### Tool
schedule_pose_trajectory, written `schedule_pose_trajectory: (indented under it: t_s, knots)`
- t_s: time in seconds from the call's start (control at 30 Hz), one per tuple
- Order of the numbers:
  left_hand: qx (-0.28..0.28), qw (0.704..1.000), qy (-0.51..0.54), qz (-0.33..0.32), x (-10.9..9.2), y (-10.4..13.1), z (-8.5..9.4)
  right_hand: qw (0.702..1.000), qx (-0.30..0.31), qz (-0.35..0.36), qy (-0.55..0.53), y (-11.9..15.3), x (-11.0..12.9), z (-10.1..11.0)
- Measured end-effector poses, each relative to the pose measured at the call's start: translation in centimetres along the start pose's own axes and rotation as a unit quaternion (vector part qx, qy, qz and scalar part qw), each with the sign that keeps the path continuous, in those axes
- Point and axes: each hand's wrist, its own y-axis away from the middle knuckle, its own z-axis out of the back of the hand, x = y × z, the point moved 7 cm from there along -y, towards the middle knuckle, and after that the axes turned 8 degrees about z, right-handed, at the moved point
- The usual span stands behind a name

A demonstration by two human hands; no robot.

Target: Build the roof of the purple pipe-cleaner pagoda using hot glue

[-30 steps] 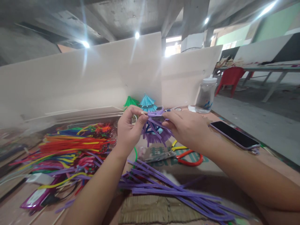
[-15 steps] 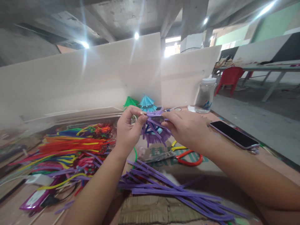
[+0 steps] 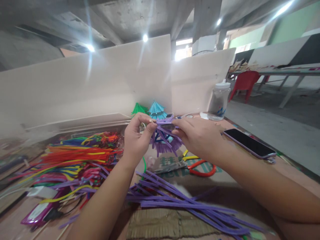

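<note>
Between my hands is a purple pipe-cleaner piece (image 3: 167, 149) with a fringed lower edge and dark blue zigzag strands inside it. My left hand (image 3: 137, 140) pinches its top left end between thumb and forefinger, where a small pale tip shows. On the other side, the fingers of my right hand (image 3: 203, 136) are closed on the top right of the same piece; their tips are partly hidden. Scissors (image 3: 201, 168) with red and yellow handles lie just below. Loose purple pipe cleaners (image 3: 190, 203) spread across the table nearer to me.
Colourful pipe cleaners (image 3: 80, 153) are heaped at left, near a purple device (image 3: 37, 211) with a cable. Green (image 3: 139, 108) and light blue (image 3: 157, 109) cone-shaped pieces stand behind my hands. A phone (image 3: 250, 143) and a clear bottle (image 3: 218, 101) are at right; corrugated cardboard (image 3: 170, 223) lies in front.
</note>
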Motion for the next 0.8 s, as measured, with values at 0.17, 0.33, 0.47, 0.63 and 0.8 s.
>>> schedule_pose_trajectory:
  t_s: [0.17, 0.33, 0.47, 0.63, 0.8]
  knots:
    - [0.002, 1.0, 0.005, -0.001, 0.08, 0.05, -0.1, 1.0, -0.004, 0.007, 0.009, -0.02, 0.12, -0.05]
    - [0.002, 1.0, 0.0, 0.001, 0.1, 0.06, -0.11, 1.0, -0.003, 0.016, 0.02, -0.08, 0.24, -0.06]
    - [0.003, 1.0, -0.004, 0.002, 0.02, 0.04, -0.12, 1.0, -0.003, 0.014, 0.018, -0.04, 0.14, -0.06]
    - [0.003, 1.0, -0.008, -0.001, -0.2, 0.06, -0.19, 0.999, -0.007, 0.03, 0.028, 0.01, 0.28, -0.01]
    - [-0.004, 1.0, 0.002, 0.001, -0.12, -0.15, 0.14, 1.0, 0.011, 0.009, -0.003, -0.07, 0.04, -0.02]
